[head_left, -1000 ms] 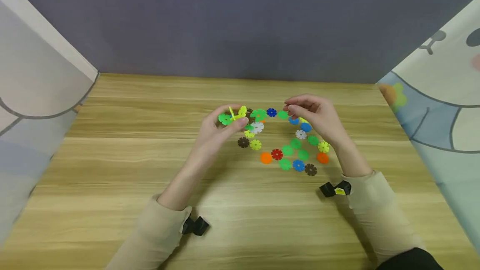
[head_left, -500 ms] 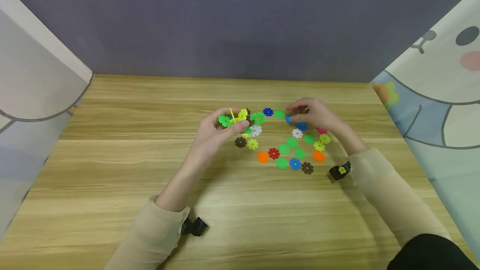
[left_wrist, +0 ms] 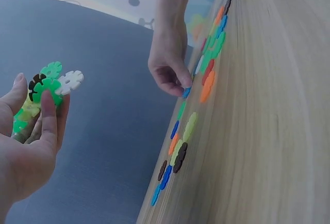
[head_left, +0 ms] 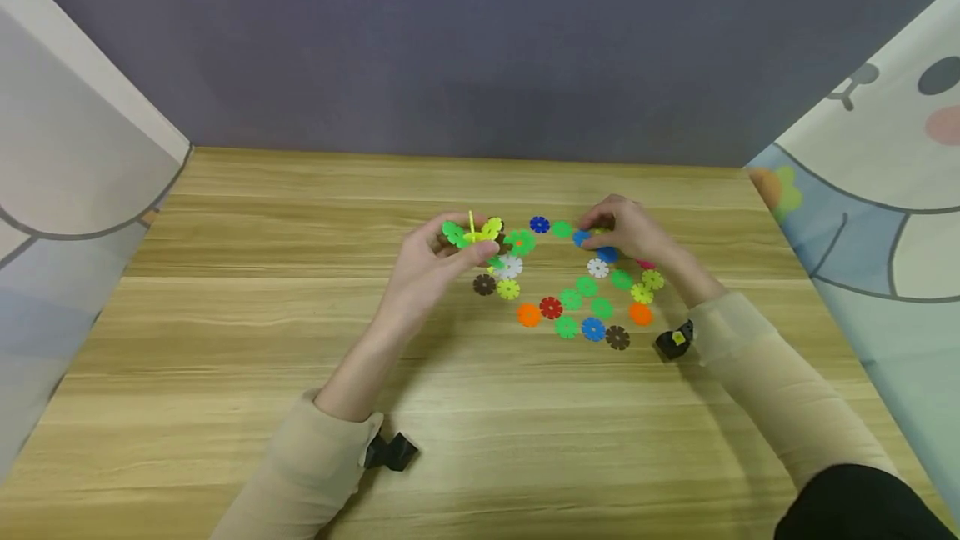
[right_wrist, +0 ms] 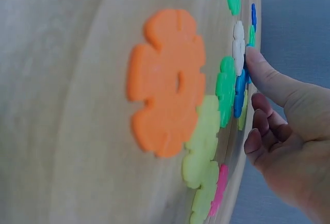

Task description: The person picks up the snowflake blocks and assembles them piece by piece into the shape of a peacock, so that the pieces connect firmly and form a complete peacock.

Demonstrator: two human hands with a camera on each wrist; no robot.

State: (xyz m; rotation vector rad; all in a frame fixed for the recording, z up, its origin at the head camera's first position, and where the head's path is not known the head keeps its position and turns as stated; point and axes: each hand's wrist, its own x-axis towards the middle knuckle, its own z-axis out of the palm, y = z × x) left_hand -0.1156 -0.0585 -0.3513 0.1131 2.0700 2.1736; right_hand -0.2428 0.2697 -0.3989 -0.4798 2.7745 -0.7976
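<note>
My left hand [head_left: 422, 273] holds a cluster of joined snowflake discs [left_wrist: 47, 89], raised above the table; green, yellow, brown and white pieces show in it. One yellow disc [head_left: 471, 227] sticks up edge-on from the cluster. At the far right of the loose pieces, my right hand [head_left: 628, 227] reaches down with its thumb and fingertips at a blue snowflake disc [head_left: 581, 238]. The left wrist view shows that blue disc [left_wrist: 186, 93] pinched at the fingertips. In the right wrist view the thumb [right_wrist: 268, 77] covers most of it.
Loose snowflake discs lie flat on the wooden table [head_left: 225, 340]: a white one [head_left: 597, 267], a red one [head_left: 551, 307], an orange one [head_left: 641, 313] and several green ones. A grey panel [head_left: 480, 48] stands behind the table, with printed cloth [head_left: 877, 215] at the right.
My right hand has come down from above the far discs to the blue disc, its fingers drawing together there. The left hand keeps its place, its cluster turned slightly.
</note>
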